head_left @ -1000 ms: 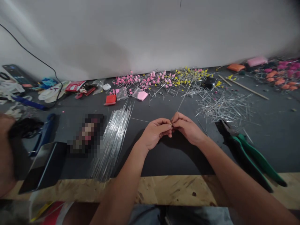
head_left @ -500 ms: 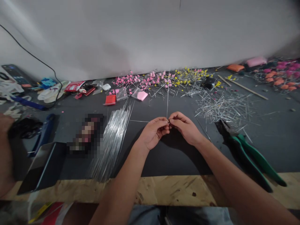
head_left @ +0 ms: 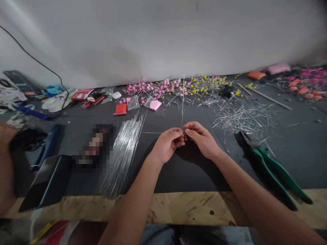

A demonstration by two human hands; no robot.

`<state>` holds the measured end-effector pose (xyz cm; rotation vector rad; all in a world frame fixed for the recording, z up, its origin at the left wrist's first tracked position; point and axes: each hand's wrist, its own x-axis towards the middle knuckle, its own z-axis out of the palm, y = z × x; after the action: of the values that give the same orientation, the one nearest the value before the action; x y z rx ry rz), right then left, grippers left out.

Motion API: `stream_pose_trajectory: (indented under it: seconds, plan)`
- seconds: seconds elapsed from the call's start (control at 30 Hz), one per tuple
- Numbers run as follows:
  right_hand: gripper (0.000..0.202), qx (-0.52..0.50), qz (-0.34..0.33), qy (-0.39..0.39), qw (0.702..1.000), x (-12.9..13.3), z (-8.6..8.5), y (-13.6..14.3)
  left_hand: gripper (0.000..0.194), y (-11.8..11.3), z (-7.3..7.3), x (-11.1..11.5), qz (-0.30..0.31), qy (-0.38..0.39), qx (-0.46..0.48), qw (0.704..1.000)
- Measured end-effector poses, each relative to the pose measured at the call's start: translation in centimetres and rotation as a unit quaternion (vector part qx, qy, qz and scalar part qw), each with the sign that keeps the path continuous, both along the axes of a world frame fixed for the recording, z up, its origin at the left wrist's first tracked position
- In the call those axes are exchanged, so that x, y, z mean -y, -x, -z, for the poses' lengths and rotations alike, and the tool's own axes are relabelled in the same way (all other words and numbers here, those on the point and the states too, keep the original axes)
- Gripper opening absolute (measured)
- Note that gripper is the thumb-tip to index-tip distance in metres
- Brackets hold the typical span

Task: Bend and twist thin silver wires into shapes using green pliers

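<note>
Both of my hands meet over the dark mat, fingertips pinched together around thin metal wires. My left hand (head_left: 169, 143) grips them from the left, and one wire (head_left: 151, 132) sticks out leftward from it. Another wire (head_left: 182, 105) rises upright from between the fingertips. My right hand (head_left: 200, 137) pinches the same spot from the right. The crossing point of the wires is mostly hidden by the fingers. Left of my left hand lies a bundle of straight silvery wires (head_left: 124, 149).
Green-handled pliers (head_left: 274, 170) lie right, below a pile of loose wires (head_left: 242, 115). Pink-tipped wires (head_left: 155, 87) and yellow-tipped wires (head_left: 204, 84) line the wall. A propped phone (head_left: 47, 182) stands left, near another person's arm (head_left: 6, 166).
My hands keep almost the same place and pinch. At the far left, the other person's hand has come further into view.
</note>
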<state>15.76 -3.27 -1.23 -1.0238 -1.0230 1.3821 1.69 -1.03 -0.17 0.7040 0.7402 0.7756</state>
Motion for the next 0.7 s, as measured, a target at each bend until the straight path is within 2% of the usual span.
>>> stream_pose_trajectory:
  seconds: [0.37,0.7]
  plan:
    - [0.016,0.047,-0.056,-0.011,0.997,-0.14,0.1,-0.52,0.006,-0.04,0.06,-0.02,-0.004,0.006,-0.009,1.0]
    - [0.017,0.03,-0.078,-0.001,0.996,-0.08,0.13,-0.62,0.008,0.08,0.22,0.1,0.015,0.004,-0.004,1.0]
